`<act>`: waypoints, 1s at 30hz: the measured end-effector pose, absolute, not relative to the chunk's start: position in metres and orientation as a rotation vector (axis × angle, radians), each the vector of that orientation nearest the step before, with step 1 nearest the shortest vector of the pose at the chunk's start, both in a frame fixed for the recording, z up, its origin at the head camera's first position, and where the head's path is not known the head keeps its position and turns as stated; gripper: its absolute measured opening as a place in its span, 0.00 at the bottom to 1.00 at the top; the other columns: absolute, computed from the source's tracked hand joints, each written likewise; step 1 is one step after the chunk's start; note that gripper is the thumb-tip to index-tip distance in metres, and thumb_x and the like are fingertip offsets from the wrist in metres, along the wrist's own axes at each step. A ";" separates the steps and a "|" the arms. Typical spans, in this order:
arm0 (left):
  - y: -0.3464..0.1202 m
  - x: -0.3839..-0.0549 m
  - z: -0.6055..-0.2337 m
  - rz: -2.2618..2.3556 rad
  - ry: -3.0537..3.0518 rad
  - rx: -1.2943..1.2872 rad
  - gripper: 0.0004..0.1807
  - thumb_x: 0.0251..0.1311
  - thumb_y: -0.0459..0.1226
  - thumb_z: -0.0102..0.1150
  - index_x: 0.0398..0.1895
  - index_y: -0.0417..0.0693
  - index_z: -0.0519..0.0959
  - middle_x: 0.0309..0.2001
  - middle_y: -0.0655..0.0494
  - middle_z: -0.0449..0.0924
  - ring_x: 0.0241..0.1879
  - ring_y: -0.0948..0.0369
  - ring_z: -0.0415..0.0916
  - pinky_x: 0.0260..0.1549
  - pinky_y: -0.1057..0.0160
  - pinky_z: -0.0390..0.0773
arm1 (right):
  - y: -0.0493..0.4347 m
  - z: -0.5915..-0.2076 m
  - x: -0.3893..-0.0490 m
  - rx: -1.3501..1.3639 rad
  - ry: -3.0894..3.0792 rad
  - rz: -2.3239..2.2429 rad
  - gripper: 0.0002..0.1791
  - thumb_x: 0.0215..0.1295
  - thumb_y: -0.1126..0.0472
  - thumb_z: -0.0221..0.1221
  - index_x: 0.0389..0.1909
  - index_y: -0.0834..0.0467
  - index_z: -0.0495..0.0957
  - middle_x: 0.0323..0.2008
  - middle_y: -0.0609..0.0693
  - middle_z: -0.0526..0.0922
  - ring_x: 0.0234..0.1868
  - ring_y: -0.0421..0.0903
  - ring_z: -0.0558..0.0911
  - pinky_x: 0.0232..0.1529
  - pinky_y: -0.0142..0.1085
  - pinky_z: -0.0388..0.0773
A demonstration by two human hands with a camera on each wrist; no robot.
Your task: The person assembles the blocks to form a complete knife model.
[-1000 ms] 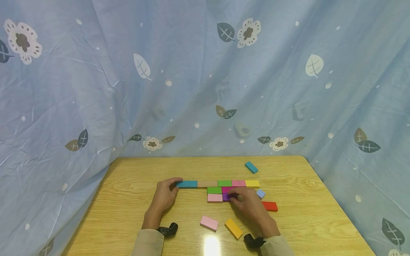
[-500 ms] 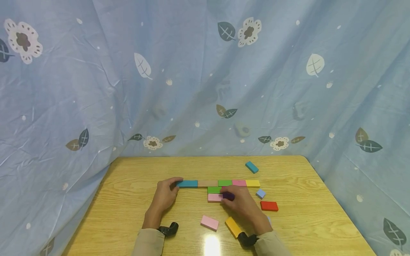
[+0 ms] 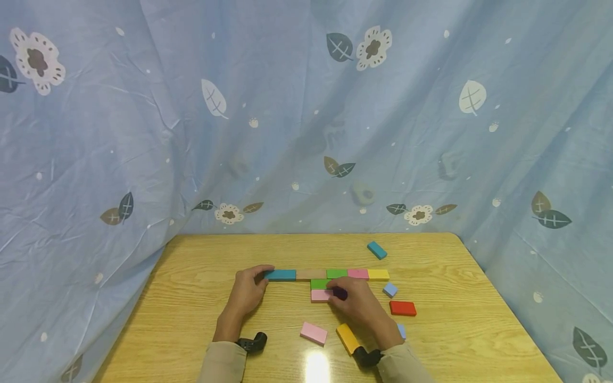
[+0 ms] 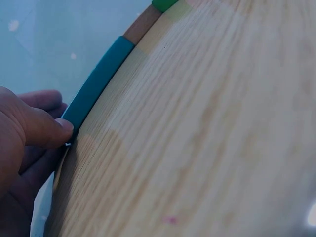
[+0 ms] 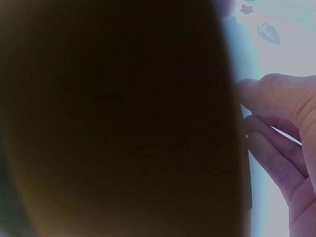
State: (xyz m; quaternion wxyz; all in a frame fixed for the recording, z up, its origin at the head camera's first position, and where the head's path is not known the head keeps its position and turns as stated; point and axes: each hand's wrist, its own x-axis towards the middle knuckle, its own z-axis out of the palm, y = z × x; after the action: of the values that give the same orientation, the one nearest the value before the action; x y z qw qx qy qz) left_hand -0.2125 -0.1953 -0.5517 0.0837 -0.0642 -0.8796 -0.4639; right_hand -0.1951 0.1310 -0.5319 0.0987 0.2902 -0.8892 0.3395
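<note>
Currently, L hand [image 3: 246,291] pinches blue rect. block [image 3: 282,275]. R hand [image 3: 356,299] fingers grip dark purple block [image 3: 340,293] beside pale-pink rect. block [image 3: 321,296].

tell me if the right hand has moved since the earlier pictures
Yes: in the head view, the right hand has shifted left, away from the red block.

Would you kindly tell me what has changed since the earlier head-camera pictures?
The right hand has shifted left, uncovering the red block fully and a light blue block partly. The left hand still pinches the long blue block; the loose pink block lies unmoved.
</note>
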 end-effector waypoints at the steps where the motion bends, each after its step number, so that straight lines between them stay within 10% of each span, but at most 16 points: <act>1: -0.195 -0.212 -0.552 -1.387 -2.626 -0.189 0.21 0.70 0.22 0.65 0.62 0.44 0.88 0.63 0.44 0.88 0.70 0.42 0.82 0.72 0.42 0.81 | 0.131 -0.532 -0.195 0.859 -2.626 1.005 0.12 0.64 0.66 0.77 0.47 0.56 0.91 0.44 0.48 0.94 0.45 0.43 0.90 0.49 0.41 0.92; 30: -0.195 -0.214 -0.552 -1.368 -2.630 -0.202 0.21 0.70 0.22 0.65 0.62 0.43 0.88 0.62 0.44 0.89 0.69 0.42 0.82 0.72 0.41 0.81 | 0.144 -0.530 -0.106 0.471 -2.493 1.875 0.21 0.64 0.61 0.78 0.56 0.61 0.89 0.55 0.62 0.91 0.56 0.57 0.92 0.60 0.34 0.89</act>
State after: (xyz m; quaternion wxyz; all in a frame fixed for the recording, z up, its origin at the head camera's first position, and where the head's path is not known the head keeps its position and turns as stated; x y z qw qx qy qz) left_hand -0.2137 -0.1954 -0.5521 0.0850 -0.0678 -0.8819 -0.4588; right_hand -0.1063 0.1436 -0.5300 -0.0064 0.1492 -0.7902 0.5943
